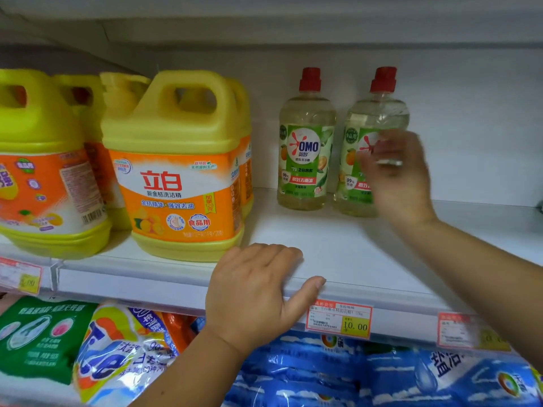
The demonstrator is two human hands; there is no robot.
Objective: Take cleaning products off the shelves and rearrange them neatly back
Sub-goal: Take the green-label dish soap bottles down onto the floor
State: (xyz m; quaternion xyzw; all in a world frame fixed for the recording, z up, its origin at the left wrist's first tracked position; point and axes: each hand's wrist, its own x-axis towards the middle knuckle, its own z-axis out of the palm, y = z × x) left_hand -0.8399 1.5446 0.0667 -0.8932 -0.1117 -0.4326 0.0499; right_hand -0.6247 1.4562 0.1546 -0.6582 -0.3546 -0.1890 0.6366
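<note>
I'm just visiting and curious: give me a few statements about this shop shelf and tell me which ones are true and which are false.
1. The left bottle and the right bottle both stand upright with red caps. True.
2. The left hand holds a yellow jug. False: it rests on the front edge of the shelf, fingers on top, holding nothing.
3. The price tag under that hand reads 10.00. True.
4. The right hand reaches for the yellow jug. False: it is up in front of the right bottle, blurred.
</note>
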